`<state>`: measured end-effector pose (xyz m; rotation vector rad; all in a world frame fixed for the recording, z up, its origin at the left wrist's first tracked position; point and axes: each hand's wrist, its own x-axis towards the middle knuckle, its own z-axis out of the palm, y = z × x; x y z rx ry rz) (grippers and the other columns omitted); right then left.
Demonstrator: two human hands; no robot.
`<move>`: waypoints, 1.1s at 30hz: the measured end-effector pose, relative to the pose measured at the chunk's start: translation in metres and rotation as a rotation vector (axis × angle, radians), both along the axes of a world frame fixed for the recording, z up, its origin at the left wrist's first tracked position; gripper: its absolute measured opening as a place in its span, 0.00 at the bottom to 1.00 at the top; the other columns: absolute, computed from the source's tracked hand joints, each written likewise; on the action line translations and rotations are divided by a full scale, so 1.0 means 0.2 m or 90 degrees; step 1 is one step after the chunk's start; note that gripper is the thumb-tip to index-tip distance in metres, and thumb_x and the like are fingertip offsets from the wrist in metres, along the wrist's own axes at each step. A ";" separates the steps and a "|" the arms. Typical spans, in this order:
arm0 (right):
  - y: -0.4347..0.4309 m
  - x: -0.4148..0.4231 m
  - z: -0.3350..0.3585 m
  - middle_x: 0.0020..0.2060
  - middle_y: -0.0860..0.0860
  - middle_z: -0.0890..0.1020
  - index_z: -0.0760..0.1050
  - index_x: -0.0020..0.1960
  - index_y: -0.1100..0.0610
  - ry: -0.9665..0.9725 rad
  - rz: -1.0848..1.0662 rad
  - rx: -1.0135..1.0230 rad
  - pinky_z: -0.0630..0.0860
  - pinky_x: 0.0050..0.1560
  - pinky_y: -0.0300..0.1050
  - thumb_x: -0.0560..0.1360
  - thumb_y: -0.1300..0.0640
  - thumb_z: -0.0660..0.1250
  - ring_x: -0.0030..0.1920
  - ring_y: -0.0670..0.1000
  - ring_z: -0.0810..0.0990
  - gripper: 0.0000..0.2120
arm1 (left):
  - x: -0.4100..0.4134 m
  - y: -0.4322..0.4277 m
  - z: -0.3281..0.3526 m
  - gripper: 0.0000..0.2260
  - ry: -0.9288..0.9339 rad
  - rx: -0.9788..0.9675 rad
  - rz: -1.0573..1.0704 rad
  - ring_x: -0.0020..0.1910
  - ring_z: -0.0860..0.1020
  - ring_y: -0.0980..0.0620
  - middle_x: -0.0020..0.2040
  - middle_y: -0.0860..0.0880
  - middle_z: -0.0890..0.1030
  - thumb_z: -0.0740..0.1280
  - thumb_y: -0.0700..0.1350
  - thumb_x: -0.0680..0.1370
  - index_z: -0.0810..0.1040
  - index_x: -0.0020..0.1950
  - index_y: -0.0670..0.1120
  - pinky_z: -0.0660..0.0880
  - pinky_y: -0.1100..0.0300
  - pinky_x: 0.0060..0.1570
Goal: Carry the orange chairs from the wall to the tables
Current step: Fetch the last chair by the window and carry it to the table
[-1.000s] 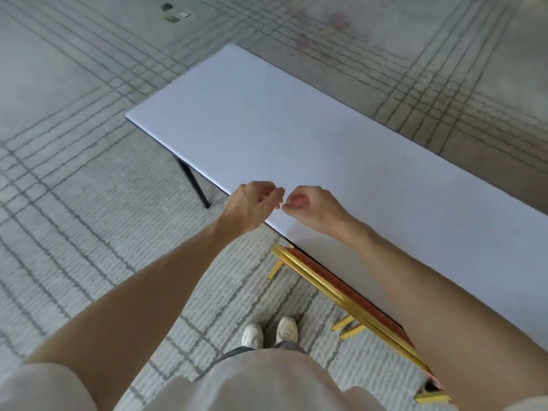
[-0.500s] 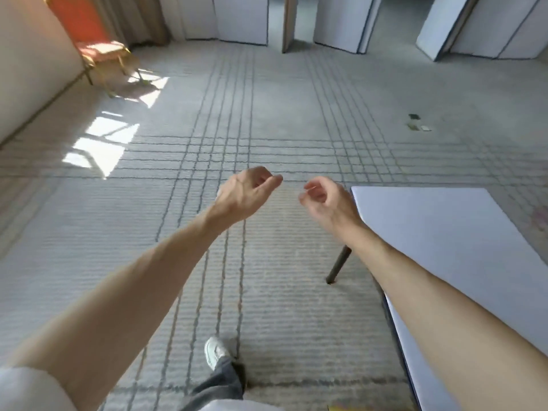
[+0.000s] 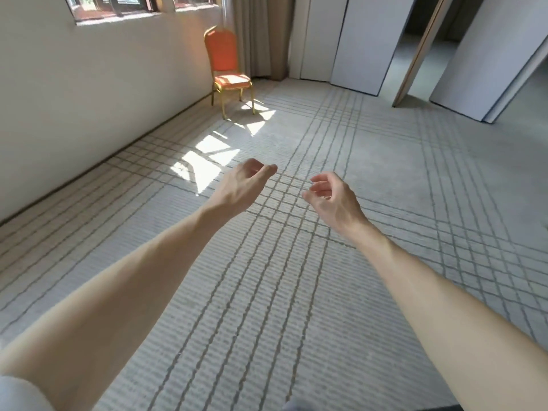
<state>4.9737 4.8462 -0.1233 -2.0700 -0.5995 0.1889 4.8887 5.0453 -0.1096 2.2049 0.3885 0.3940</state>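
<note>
- Chair location: the orange chair (image 3: pixel 229 73) stands upright against the wall (image 3: pixel 89 99), far ahead and slightly left of both hands.
- Its tall back rises vertically, with the seat facing the open carpet (image 3: pixel 385 179).
- The left hand (image 3: pixel 243 187) looks marginally nearer than the right hand (image 3: pixel 332 200).
- Both hands are empty, loosely curled and held apart.
</note>
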 end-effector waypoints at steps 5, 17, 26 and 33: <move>0.40 0.39 0.03 0.53 0.41 0.78 0.72 0.61 0.47 0.000 0.032 0.020 0.74 0.49 0.39 0.74 0.45 0.68 0.53 0.40 0.77 0.18 | 0.37 0.38 0.05 0.25 -0.003 0.022 0.034 0.49 0.80 0.51 0.49 0.52 0.82 0.57 0.68 0.73 0.80 0.53 0.51 0.76 0.52 0.50; 1.47 1.75 0.21 0.54 0.44 0.78 0.70 0.64 0.49 -0.028 0.106 0.058 0.73 0.46 0.38 0.75 0.44 0.68 0.52 0.40 0.77 0.21 | 1.60 1.35 0.29 0.21 -0.020 0.048 0.084 0.54 0.77 0.52 0.55 0.53 0.81 0.59 0.67 0.75 0.79 0.56 0.55 0.74 0.50 0.54; 2.14 2.52 0.36 0.53 0.44 0.80 0.70 0.63 0.48 -0.042 0.140 0.044 0.74 0.47 0.39 0.75 0.45 0.69 0.53 0.41 0.78 0.20 | 2.32 2.06 0.41 0.25 -0.065 0.009 0.129 0.53 0.79 0.53 0.52 0.54 0.81 0.58 0.70 0.72 0.79 0.56 0.54 0.74 0.48 0.59; 2.83 3.24 0.33 0.52 0.44 0.80 0.71 0.64 0.49 -0.055 0.136 0.045 0.74 0.48 0.39 0.75 0.45 0.70 0.53 0.41 0.78 0.20 | 3.02 2.77 0.34 0.25 -0.074 0.009 0.128 0.54 0.78 0.51 0.54 0.52 0.80 0.58 0.68 0.75 0.78 0.58 0.51 0.74 0.47 0.59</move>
